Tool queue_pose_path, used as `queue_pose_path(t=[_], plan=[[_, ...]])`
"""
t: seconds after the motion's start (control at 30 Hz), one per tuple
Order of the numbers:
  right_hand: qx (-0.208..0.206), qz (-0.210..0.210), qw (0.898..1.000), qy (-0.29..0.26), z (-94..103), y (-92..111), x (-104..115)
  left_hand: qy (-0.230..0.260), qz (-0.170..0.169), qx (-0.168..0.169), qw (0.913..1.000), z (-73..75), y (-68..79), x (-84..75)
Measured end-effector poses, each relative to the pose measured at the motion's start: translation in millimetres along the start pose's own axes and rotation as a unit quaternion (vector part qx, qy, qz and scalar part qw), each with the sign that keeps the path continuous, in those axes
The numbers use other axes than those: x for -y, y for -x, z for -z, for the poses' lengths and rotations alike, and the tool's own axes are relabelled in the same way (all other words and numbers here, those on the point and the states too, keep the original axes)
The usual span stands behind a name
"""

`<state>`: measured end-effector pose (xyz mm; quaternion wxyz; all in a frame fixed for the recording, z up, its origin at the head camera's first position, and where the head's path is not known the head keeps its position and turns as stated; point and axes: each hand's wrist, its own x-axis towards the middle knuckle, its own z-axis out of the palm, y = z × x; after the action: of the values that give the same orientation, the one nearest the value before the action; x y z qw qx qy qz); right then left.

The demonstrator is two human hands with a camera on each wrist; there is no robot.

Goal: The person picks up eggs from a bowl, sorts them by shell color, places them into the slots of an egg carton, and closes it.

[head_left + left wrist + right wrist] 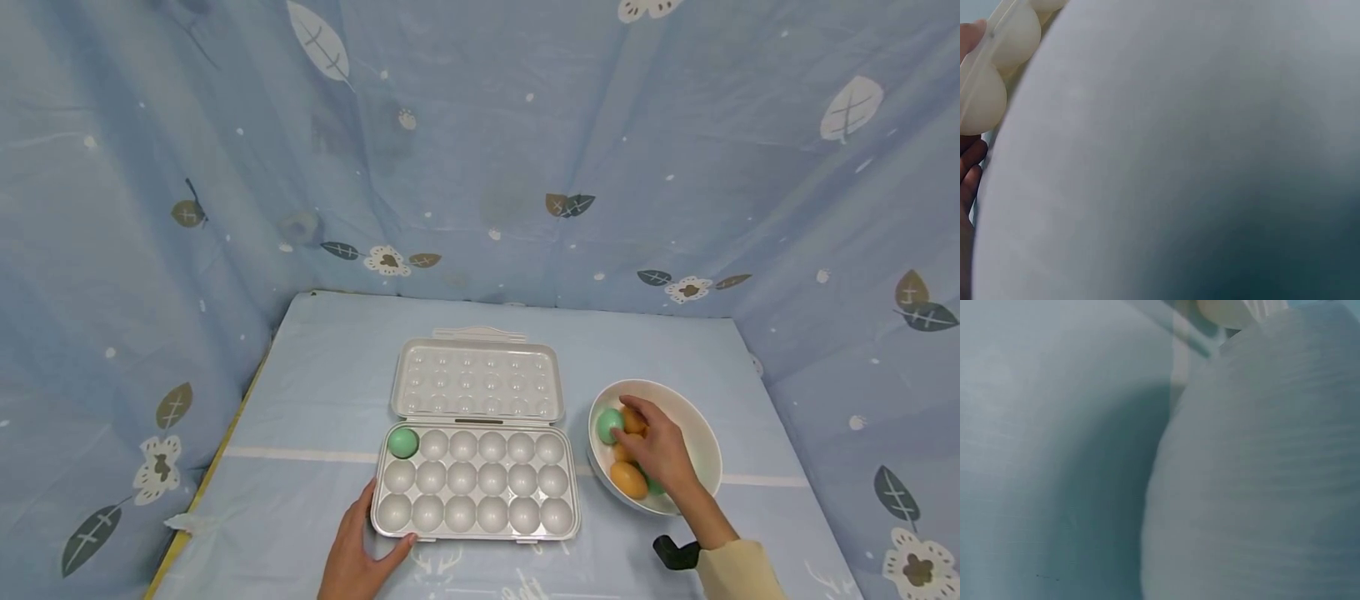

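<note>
Your left hand (358, 557) gripping 18-cup egg carton (461, 478), one green egg (402, 443) seated, right hand (660, 447) in bowl (699, 425), grip unclear, five eggs (628, 481) showing

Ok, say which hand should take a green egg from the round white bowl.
Probably the right hand: its fingers are at one green egg, while the left hand grips the white plastic egg tray.

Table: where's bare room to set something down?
Widest: between the left edge of the table and the egg tray. Also behind the bowl, right of the open lid. Crowded: between tray and bowl, and under the right hand.
</note>
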<state>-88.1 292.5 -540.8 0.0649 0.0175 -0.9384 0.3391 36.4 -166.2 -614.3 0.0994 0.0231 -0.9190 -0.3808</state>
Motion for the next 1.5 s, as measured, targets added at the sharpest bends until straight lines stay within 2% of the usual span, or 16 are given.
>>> queue_pose_path(t=[0.13, 0.33, 0.63, 0.73, 0.93, 1.03, 1.2, 1.37, 1.5], plan=[[0.015, -0.012, 1.000, 0.003, -2.1, -1, -3, 0.001, -0.011, -0.008, 0.9999, 0.6, -0.3, -1.0], [0.020, 0.001, 1.000, 0.011, -5.3, -3, -5, -0.002, -0.003, -0.003, 1.0000, 1.7, -0.9, -2.9], [0.035, 0.012, 0.999, 0.033, -8.7, -8, -6, 0.003, -0.009, -0.010, 0.9999, 0.4, 0.0, -0.7], [0.048, 0.003, 0.998, 0.035, -10.0, -11, -4, 0.001, -0.008, -0.010, 0.9999, 0.9, 0.1, -0.8], [0.086, -0.047, 0.994, 0.044, -13.1, -12, -5, -0.004, -0.005, -0.006, 1.0000, 0.0, 0.0, 0.4], [0.084, -0.051, 0.994, 0.045, -13.7, -12, -5, -0.006, -0.005, -0.008, 0.9999, -0.5, 0.1, 1.1], [0.065, -0.035, 0.996, 0.045, -10.8, -9, -2, -0.005, -0.009, -0.015, 0.9998, -0.9, -0.1, 0.8], [0.039, -0.017, 0.998, 0.039, -2.8, -9, 6, -0.002, -0.012, -0.017, 0.9998, -0.4, -0.1, 0.1], [0.033, -0.019, 0.999, 0.032, 5.1, -9, 11, -0.004, -0.014, -0.017, 0.9998, -0.5, 0.6, 0.5]])
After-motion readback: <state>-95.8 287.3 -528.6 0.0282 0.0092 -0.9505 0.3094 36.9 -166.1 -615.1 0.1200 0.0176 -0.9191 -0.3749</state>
